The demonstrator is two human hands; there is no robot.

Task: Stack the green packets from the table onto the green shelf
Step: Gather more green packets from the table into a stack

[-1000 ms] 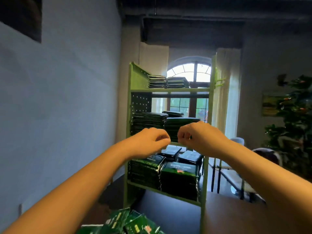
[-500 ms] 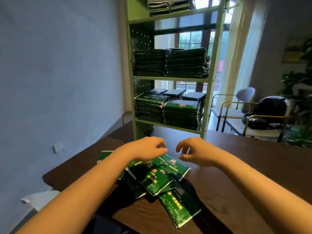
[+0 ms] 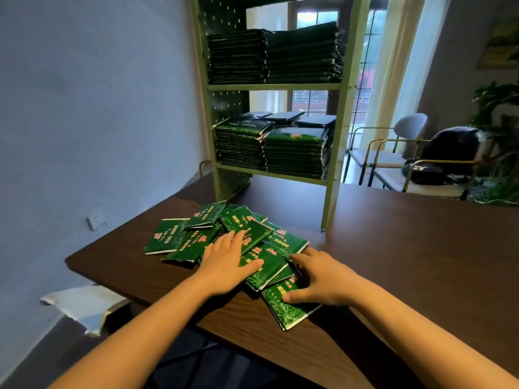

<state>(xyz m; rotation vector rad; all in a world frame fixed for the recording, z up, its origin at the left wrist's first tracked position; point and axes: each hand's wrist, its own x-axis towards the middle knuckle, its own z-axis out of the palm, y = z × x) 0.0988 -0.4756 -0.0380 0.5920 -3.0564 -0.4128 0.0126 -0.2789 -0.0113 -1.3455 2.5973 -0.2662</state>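
Observation:
Several green packets [image 3: 179,237] lie in a loose, overlapping pile on the dark wooden table [image 3: 407,262]. My left hand [image 3: 227,262] lies flat on top of the pile with its fingers straight. My right hand [image 3: 320,279] rests on the near right side of the pile, fingers spread over one packet [image 3: 289,310] and thumb on its near part. The green shelf [image 3: 341,113] stands on the table behind the pile. Its two visible levels hold tall stacks of green packets [image 3: 295,153].
A wall with a socket [image 3: 95,219] runs along the left. Chairs [image 3: 407,153] with a dark bag stand behind the table at the right, next to a plant [image 3: 497,108]. A white torn sheet [image 3: 81,304] hangs below the table's left edge.
My view has tipped down from the shelf to the table. Both hands came down from in front of the shelf, uncurled, and now rest on the packet pile.

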